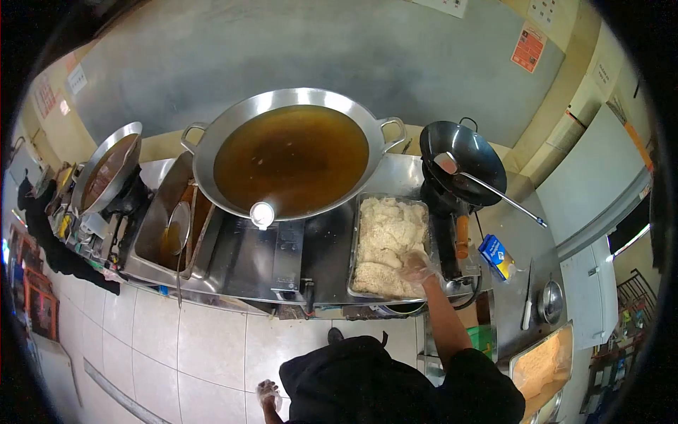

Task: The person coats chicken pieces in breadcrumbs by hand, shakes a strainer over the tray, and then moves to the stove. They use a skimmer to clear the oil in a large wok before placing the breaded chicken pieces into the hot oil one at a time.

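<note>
My right hand [418, 268], in a clear plastic glove, reaches into a metal tray [352, 279]. Its fingers are closed on the edge of a pale, flour-coated piece [378, 277] at the near end. More coated pieces [392, 230] fill the tray, and what is inside them is hidden. My left hand [268, 393], also gloved, hangs low beside my body over the floor, fingers loosely apart and holding nothing. Behind the counter's front edge sits a large two-handled pan [203, 166] of brown oil [291, 159], with a round dial [262, 214] at its near rim.
Right of the tray stands a black wok [487, 159] with a long-handled ladle [494, 187] across it. A blue-yellow packet [497, 257], a knife [527, 304] and a tray of orange crumbs [542, 362] lie farther right. A strainer [179, 225] rests in a steel basin [145, 244] to the left.
</note>
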Motion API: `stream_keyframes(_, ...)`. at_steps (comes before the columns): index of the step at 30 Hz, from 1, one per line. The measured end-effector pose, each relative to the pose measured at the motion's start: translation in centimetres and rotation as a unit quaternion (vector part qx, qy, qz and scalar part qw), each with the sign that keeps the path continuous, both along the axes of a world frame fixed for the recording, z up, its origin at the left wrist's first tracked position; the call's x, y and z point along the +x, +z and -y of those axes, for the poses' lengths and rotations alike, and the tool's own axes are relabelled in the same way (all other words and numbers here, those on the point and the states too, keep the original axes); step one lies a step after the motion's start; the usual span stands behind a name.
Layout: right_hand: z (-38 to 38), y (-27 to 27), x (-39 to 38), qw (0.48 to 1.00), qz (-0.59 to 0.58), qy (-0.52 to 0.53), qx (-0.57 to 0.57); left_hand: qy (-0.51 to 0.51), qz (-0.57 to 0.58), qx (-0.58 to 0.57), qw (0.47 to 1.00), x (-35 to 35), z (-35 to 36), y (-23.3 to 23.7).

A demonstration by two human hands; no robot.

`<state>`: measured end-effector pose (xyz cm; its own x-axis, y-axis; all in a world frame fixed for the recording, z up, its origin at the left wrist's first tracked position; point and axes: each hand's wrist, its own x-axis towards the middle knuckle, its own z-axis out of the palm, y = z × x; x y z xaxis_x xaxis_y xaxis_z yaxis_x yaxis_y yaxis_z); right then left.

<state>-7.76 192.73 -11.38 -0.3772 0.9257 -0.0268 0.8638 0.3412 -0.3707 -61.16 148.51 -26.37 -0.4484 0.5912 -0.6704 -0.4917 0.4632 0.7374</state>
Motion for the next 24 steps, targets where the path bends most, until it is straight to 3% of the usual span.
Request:
stream_keyframes(1,1.2,1.3,-0.9,0.992,0.125,-0.006,0.027,0.007,-0.021,-0.024,0.999,0.5,-0.6,0.3)
stream_keyframes(2,1.5,2.5,-1.4,0.991,0.136,-0.005,0.016,-0.009,-0.006,0.014,1.000,0.7,-0.9,0.6)
stream_keyframes(4,1.9,6.7,-2.6,0.992,0.127,0.010,-0.010,0.019,0.023,-0.113,0.993,0.5,-2.4,-0.5)
stream_keyframes(5,3.0,11.9,-4.3,0.998,0.043,-0.006,-0.044,0.044,0.079,-0.064,0.994,0.4,-2.2,0.3)
stream_keyframes(6,3.9,14.5,-5.1,0.996,-0.040,-0.021,-0.081,-0.016,0.001,-0.106,0.994,0.6,-2.0,0.6)
stream_keyframes(7,2.9,12.8,-4.3,0.958,-0.250,-0.039,-0.133,-0.072,-0.050,-0.071,0.994,-0.1,-1.6,-0.2)
stream_keyframes(9,0.7,11.3,-2.2,0.989,-0.095,-0.068,-0.092,-0.186,-0.144,0.004,0.972,-1.0,-0.4,-2.6)
stream_keyframes(11,-1.6,11.6,-0.8,0.992,0.064,-0.090,-0.055,-0.127,-0.021,-0.122,0.984,-0.5,-1.1,-0.5)
stream_keyframes(14,-4.7,10.9,-1.4,0.976,0.198,-0.094,0.000,-0.070,-0.014,-0.126,0.989,-0.4,-2.8,0.4)
stream_keyframes(16,-5.5,9.7,-1.0,0.981,0.181,-0.076,0.010,0.000,-0.006,-0.080,0.997,-0.2,-3.1,1.2)
stream_keyframes(17,-6.5,4.3,0.3,0.984,0.131,-0.110,0.053,0.001,-0.023,-0.075,0.997,-0.1,-3.5,1.6)
stream_keyframes(21,-4.7,5.7,-2.2,0.988,0.109,-0.098,0.049,0.066,0.032,-0.045,0.996,1.4,-3.1,2.0)
stream_keyframes(23,-3.7,8.5,-3.1,0.989,0.097,-0.099,0.050,-0.046,-0.005,0.020,0.999,1.1,-0.2,-3.6)
stream_keyframes(24,-3.2,9.9,-3.2,0.993,0.006,-0.119,0.016,-0.095,-0.026,0.055,0.994,1.1,0.6,-5.1)
